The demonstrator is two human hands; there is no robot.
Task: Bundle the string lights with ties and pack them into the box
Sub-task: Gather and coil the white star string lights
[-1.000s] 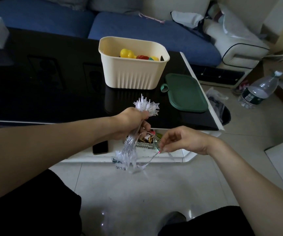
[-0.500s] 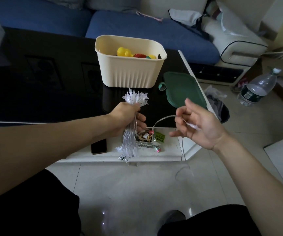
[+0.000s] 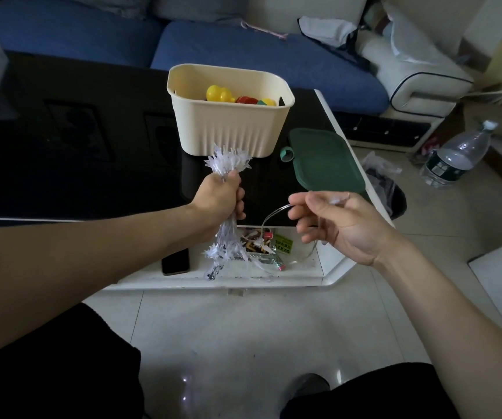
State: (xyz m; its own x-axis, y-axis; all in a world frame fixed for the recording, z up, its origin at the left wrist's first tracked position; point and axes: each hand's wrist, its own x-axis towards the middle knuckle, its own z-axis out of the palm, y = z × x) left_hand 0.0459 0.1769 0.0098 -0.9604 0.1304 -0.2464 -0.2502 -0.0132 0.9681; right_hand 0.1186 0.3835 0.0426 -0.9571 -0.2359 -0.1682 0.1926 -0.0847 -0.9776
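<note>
My left hand [image 3: 219, 198] grips a folded bundle of clear string lights [image 3: 228, 161] around its middle, with white spiky bulbs sticking out above my fist and more hanging below it. A loose strand of clear wire [image 3: 269, 214] arcs from the bundle's lower end over to my right hand [image 3: 339, 223], which holds it with curled fingers, palm turned up. The cream ribbed box [image 3: 230, 128] stands on the black table just beyond my left hand, with yellow and red toys inside. Its green lid [image 3: 323, 160] lies flat to the right of it.
The black glass table [image 3: 77, 152] has a white lower shelf [image 3: 304, 278] holding a phone [image 3: 175, 261] and small clutter. A dark bin with a bag [image 3: 390, 195] and a plastic water bottle [image 3: 455, 157] stand on the tiled floor at right. A blue sofa runs behind.
My left hand lifted the bundle toward the box. My right hand rose from low beside the bundle, turned palm-up and drew the loose strand out to the right.
</note>
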